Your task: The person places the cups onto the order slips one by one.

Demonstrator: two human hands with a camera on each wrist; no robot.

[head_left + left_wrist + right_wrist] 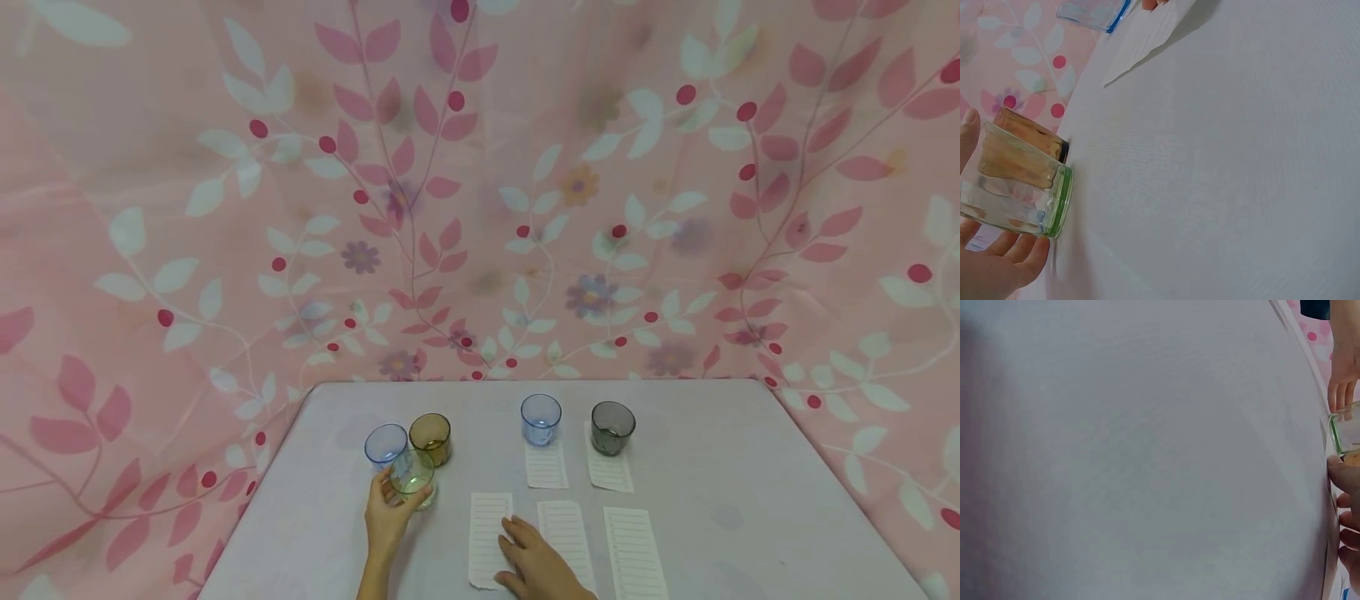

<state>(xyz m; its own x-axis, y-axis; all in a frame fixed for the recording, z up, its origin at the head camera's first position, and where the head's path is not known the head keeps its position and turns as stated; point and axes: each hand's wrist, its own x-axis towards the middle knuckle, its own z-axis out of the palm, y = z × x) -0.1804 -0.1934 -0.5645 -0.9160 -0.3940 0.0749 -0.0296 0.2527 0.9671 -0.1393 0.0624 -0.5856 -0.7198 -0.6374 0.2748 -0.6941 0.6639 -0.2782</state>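
My left hand [387, 521] grips a clear green glass [414, 472], thumb on one side and fingers on the other. In the left wrist view the green glass [1016, 187] is tilted sideways by the camera angle, its thick green base close over the table. Just behind it stand a blue glass [383, 442] and an amber glass [432, 435], both partly overlapped by it. My right hand [538, 565] rests with fingers spread over the right edge of a lined paper slip [487, 533], beside a second paper slip [566, 533].
At the back, a blue glass [541, 417] and a grey glass [612, 427] stand at the far ends of two lined slips. A third front paper slip [636, 554] lies to the right. A floral pink curtain [480, 208] hangs behind the white table [735, 500].
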